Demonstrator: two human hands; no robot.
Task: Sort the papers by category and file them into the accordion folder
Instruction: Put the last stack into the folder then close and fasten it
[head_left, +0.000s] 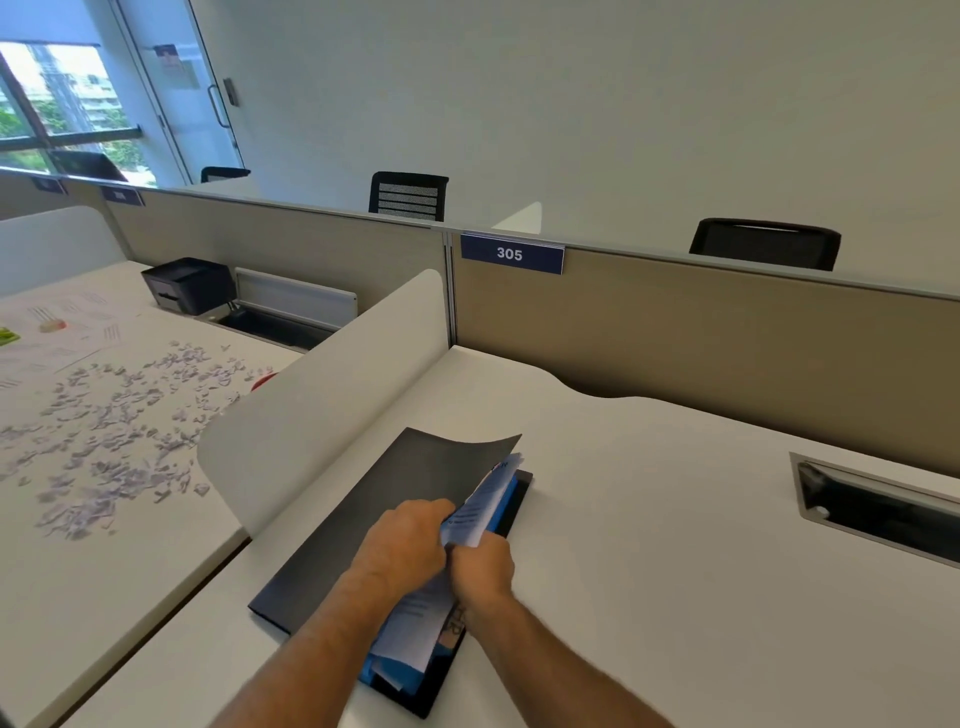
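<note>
Head view: the white printed papers (470, 525) are pinched by the left hand (402, 540) and right hand (480, 569) inside the flat black accordion folder (363, 519); corners could be creased or sheets misfiled if pushed in blindly.

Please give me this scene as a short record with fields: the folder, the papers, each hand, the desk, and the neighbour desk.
folder: black accordion folder lying on the desk, front cover lifted and curling up
papers: white printed sheets standing in the opened folder, blue dividers beside them
left hand: left hand at the folder's opening, fingers curled on the sheets
right hand: right hand with its grip on the sheets
desk: white desk, cable slot at right
neighbour desk: shredded paper scraps, a black printer
</note>
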